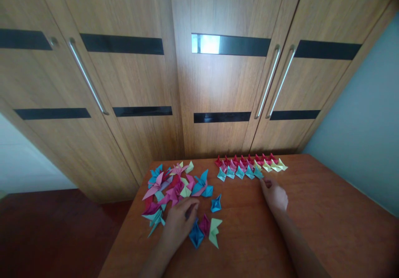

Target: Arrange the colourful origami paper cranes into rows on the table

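Observation:
My right hand [274,195] has its thumb and forefinger pinched at the right end of a row of light blue folded paper pieces [240,172]. Between those fingertips is the corner of the last light blue origami piece [257,173]. Over the near right side of a pile of colourful origami [173,193], my left hand [181,220] is curled, thumb and forefinger close together, with nothing visible in them. By its fingers lie a blue origami piece [196,234], a dark pink one [204,225] and a pale green one [215,232]. Another blue piece [216,203] sits farther forward.
Behind the light blue row stand rows of pink [231,166], red [242,160] and pale yellow [274,166] origami pieces. The brown wooden table [249,236] backs onto a wardrobe [218,82] with long metal handles. A pale wall [358,145] rises at the right.

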{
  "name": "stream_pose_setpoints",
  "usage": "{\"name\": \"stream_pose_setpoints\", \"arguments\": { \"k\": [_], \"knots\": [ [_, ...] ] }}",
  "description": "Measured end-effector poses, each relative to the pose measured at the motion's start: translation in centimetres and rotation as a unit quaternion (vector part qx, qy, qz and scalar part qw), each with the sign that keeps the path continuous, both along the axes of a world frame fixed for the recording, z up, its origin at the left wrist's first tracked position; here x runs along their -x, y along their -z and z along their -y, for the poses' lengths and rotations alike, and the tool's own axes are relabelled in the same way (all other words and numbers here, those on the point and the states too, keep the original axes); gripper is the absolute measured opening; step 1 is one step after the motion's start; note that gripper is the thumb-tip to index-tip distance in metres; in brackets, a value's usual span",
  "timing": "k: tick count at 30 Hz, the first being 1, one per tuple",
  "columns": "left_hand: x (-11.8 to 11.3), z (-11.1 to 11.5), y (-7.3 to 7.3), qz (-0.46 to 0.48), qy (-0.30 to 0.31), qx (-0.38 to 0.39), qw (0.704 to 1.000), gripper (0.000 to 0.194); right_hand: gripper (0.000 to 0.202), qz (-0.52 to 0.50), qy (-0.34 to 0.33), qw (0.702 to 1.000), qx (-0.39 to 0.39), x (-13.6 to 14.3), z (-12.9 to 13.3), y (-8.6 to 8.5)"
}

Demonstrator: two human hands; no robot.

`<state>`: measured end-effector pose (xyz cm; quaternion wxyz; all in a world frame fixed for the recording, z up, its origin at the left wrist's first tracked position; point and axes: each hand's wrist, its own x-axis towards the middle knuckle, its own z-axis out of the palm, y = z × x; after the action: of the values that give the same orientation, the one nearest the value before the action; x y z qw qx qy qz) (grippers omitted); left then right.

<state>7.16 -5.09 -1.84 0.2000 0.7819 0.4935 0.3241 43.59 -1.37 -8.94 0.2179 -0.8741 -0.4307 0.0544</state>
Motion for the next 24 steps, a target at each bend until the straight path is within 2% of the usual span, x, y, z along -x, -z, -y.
{"name": "stream_pose_setpoints", "arguments": {
  "k": [3,6,12,19,24],
  "knots": [
    [0.4,1.0,-0.1,-0.038,-0.041,-0.004,0.998,0.027,0.034,-0.011,-0.02,0.999,-0.032,0.3,1.2,0.7],
    [0.8,3.0,0.2,-0.104,-0.063,0.017,0.992,0.032,0.033,-0.03,-0.067,0.995,-0.068,0.6,2.3,1.2],
    [1.0,6.8,1.7,-0.191,-0.03,0.086,0.977,0.029,0.036,-0.081,-0.122,0.985,-0.088,0.6,3.3,1.7],
    [0.8,7.4,2.3,-0.221,-0.04,0.061,0.973,0.029,0.04,-0.089,-0.145,0.98,-0.105,0.5,3.2,1.6],
    [1.3,7.7,3.3,-0.199,-0.039,-0.003,0.979,0.031,0.038,-0.081,-0.149,0.98,-0.107,0.6,3.3,1.4]
  ]
}}
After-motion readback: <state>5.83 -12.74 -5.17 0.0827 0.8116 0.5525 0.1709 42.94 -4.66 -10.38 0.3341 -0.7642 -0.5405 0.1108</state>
